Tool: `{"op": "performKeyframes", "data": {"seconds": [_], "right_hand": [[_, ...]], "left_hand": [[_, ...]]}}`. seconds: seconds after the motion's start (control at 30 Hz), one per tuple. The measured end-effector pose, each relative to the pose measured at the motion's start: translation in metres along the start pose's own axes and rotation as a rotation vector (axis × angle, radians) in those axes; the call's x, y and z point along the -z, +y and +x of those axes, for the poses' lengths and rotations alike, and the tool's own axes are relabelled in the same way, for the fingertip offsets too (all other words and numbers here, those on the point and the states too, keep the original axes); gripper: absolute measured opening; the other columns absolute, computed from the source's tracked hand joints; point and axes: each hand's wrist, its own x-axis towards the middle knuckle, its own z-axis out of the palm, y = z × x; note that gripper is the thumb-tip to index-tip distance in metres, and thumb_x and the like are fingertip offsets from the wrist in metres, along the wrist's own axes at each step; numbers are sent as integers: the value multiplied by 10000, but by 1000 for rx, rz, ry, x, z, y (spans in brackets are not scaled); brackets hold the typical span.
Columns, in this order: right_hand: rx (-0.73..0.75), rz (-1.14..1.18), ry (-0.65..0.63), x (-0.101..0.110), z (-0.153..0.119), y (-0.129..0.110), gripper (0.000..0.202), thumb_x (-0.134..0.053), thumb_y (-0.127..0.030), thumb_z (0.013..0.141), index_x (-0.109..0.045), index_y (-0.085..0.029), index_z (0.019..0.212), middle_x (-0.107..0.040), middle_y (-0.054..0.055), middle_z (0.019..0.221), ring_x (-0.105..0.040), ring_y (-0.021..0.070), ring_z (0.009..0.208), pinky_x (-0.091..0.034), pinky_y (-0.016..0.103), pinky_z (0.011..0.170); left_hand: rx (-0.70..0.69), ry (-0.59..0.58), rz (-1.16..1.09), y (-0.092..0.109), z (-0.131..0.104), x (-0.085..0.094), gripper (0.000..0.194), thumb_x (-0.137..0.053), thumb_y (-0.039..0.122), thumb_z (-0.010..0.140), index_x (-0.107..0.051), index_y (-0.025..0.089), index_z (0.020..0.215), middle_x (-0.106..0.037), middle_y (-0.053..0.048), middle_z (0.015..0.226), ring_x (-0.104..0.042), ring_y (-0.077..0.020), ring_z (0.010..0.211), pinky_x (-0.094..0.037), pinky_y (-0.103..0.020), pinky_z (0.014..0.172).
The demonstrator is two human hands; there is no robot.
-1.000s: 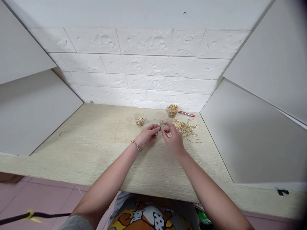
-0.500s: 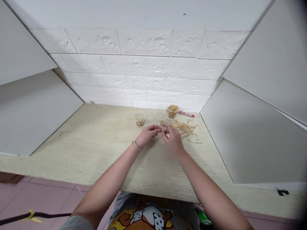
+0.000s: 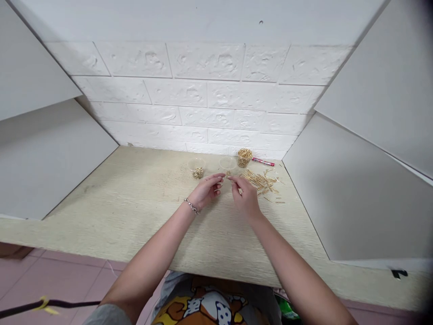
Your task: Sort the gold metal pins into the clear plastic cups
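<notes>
Where the frame begins at left, two pale grey panels stand edge over edge, upper left to middle left; below, at lower left, a dark rod with a yellow tie, above pink floor tiles. Counter, pale, grained, running across the middle of the frame, backed by a white brick-patterned wall. Near centre, a silver chain bracelet on the left wrist; just above it in the frame, a clear tub with small gold pieces in its bottom. Left hand, at centre, thumb and forefinger drawn near each other at the tips; whether its grip pinches a piece, cannot tell. At bottom centre, a garment with a cartoon print. Second clear tub, beyond the fingertips, a few gold bits showing at its near side; inside or in front, cannot tell. Third tub, right of centre, heaped with gold pins. Right hand, fingertips just beside those of the left; contents of its grip too small to tell. Loose gold pins, slim, scattered on the counter right of that hand. Red tube, slender, lying beside the heaped tub. Two further grey panels at right; black object, small, lower right.
</notes>
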Motion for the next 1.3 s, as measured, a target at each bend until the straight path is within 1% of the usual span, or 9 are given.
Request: {"op": "performKeyframes", "data": {"seconds": [0.13, 0.3, 0.5, 0.77, 0.9, 1.0, 1.1, 1.2, 1.3], "right_hand": [[-51, 28, -1, 0, -1, -1, 286, -432, -189, 809, -585, -215, 1050, -651, 44, 900, -605, 163, 769, -480, 321, 739], [-100, 74, 24, -1, -2, -2, 418, -483, -196, 790, -462, -215, 1207, -655, 24, 827, -614, 158, 763, -487, 322, 755], [20, -71, -36, -2, -4, 3, 433, -442, -171, 812, -433, -245, 1239, -651, 27, 891, -602, 180, 833, -477, 352, 775], [150, -278, -151, 1, -3, 5, 410, -380, -158, 846, -447, -231, 1244, -632, 76, 958, -574, 222, 897, -437, 389, 825], [107, -225, -100, 0, -3, 3, 351, -406, -183, 839, -484, -210, 1180, -624, 69, 950, -572, 205, 881, -443, 360, 802], [22, -141, -42, 0, -2, 2, 206, -431, -215, 827, -565, -181, 980, -613, 61, 867, -571, 178, 767, -454, 310, 709], [-32, -52, -39, 0, -1, 0, 147, -419, -222, 829, -560, -180, 829, -593, 38, 793, -552, 150, 700, -436, 269, 657], [-85, -37, -35, 0, -1, -1, 143, -395, -248, 839, -524, -189, 825, -576, 21, 754, -534, 147, 675, -408, 264, 635], [-160, -27, -21, 0, -2, -1, 165, -346, -297, 865, -473, -199, 828, -537, -2, 691, -501, 143, 618, -375, 261, 592]], "left_hand": [[10, -7, 0, -1, 0, 0, 296, -734, 205, 598, -602, 155, 858, -542, 21, 675, -469, -43, 555, -333, -168, 481], [25, 8, 104, -3, 1, 0, 280, -752, 246, 575, -598, 143, 786, -563, 6, 705, -454, -33, 528, -288, -168, 446], [-69, -14, 445, -7, 0, 0, 274, -693, 378, 625, -633, 138, 744, -524, 14, 644, -387, -45, 518, -239, -197, 453], [-128, -24, 540, -7, 1, -3, 237, -638, 369, 659, -614, 140, 719, -482, 21, 608, -342, -55, 511, -236, -208, 467], [-110, -32, 528, -6, 2, -2, 233, -632, 368, 661, -587, 141, 695, -460, 35, 578, -323, -49, 483, -230, -208, 459], [-93, -40, 481, -5, 0, -3, 252, -624, 390, 672, -577, 146, 714, -444, 46, 553, -324, -47, 469, -223, -206, 454], [-86, -38, 463, -5, -1, -4, 265, -631, 400, 672, -568, 147, 722, -450, 45, 553, -340, -46, 468, -223, -205, 454], [-78, -13, 443, -6, -2, -5, 311, -607, 447, 683, -527, 147, 663, -463, 31, 569, -360, -50, 470, -226, -209, 450], [-42, 22, 394, -8, -1, -4, 384, -564, 492, 700, -443, 152, 568, -414, 31, 541, -326, -47, 445, -201, -214, 431]]}}
